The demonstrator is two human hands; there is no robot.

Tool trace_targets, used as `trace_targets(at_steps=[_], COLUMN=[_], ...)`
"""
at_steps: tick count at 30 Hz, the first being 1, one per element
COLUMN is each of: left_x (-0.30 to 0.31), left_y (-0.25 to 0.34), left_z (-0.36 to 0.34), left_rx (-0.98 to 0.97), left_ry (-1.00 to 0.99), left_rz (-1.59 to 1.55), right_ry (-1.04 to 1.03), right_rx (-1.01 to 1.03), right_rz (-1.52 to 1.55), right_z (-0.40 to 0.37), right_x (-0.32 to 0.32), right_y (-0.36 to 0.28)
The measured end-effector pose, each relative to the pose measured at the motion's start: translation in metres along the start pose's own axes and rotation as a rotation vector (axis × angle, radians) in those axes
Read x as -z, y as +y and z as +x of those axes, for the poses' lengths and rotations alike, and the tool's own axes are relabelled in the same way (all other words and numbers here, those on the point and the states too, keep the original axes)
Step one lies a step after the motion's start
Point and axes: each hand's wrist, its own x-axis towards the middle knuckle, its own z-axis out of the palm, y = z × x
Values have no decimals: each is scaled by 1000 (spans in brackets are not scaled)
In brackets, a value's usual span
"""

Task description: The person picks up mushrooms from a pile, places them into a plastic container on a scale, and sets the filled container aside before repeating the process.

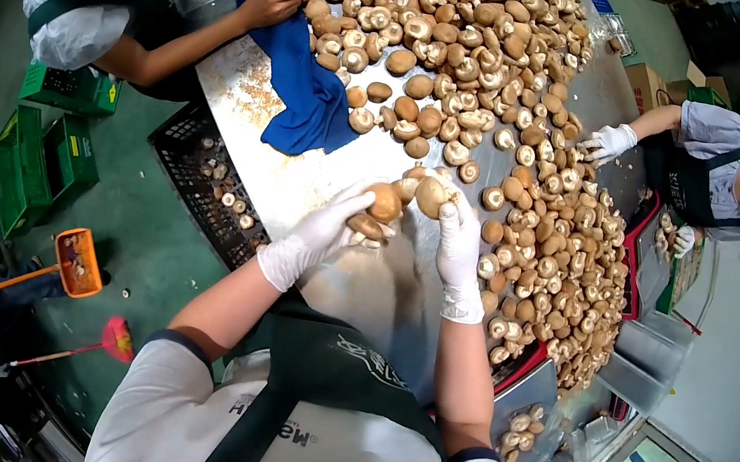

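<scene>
My left hand [322, 228], in a white glove, is closed around brown-capped mushrooms. One round cap [384, 202] faces up at its fingertips, and a darker mushroom [367, 227] sits lower against the fingers. Close beside it, my right hand [457, 256], also gloved in white, grips a paler mushroom [430, 197] between thumb and fingers. Another mushroom shows between the two hands, partly covered. Both hands are above the near part of the metal table [300, 183]. A large heap of mushrooms [460, 28] spreads over the table's far and right sides.
A blue cloth [303, 104] lies on the table near a co-worker's bare hand [272, 5]. Across the heap, another co-worker's gloved hand [608, 143] touches mushrooms. A black crate [196, 165] with mushrooms stands below the left edge. Plastic trays [650, 358] are at right.
</scene>
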Motion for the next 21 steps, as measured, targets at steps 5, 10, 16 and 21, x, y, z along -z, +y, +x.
trace_targets(at_steps=[5, 10, 16, 21], left_x=[-10, -20, -9, -16], left_y=[-21, -32, -48, -41], left_z=[-13, -28, -34, -40], left_rx=[141, 218, 274, 257], left_ry=[-40, -30, -69, -133], left_rz=[9, 135, 87, 26], right_ry=[90, 14, 44, -12], right_rx=[-112, 209, -97, -50], right_rz=[119, -634, -242, -236], right_z=[-36, -47, -72, -77], right_x=[-2, -14, -25, -24], right_y=[22, 18, 43, 15])
